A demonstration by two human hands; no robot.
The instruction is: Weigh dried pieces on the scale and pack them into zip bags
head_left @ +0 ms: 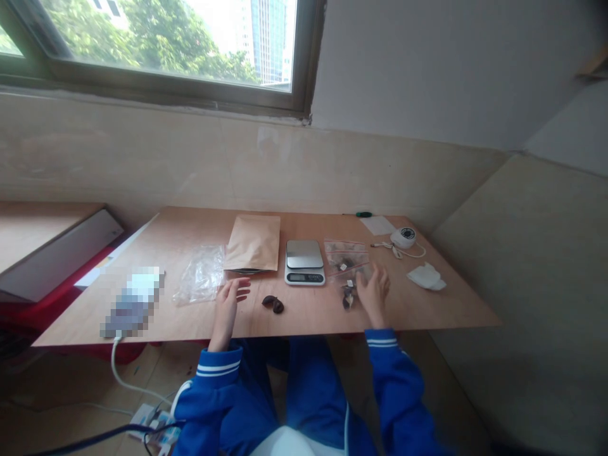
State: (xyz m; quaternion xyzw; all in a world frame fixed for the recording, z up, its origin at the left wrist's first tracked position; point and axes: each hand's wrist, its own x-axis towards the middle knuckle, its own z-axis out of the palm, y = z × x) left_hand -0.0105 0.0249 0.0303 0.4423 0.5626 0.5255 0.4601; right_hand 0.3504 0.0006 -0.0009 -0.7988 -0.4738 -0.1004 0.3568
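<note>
My left hand [230, 304] is just above the table's front part, its fingers stretched out and nothing in them. It is nearest to a brown kraft paper pouch [254, 244] and a crumpled clear plastic bag [202, 275]. Dark brown curved pieces [273, 304], perhaps dried pods or peel, lie between my hands. Spread fingers show on my right hand [375, 290], beside clear zip bags [346, 256] with dark bits inside; I cannot tell whether it touches them. A digital kitchen scale [304, 262] with a bare metal plate stands in the middle.
A white dome-shaped device [403, 237] with a cable sits at the right, near a crumpled white tissue [426, 277]. A green-handled tool [363, 215] and a paper sheet [377, 225] are at the back. A blurred-out phone [133, 303] with a charging cable lies front left.
</note>
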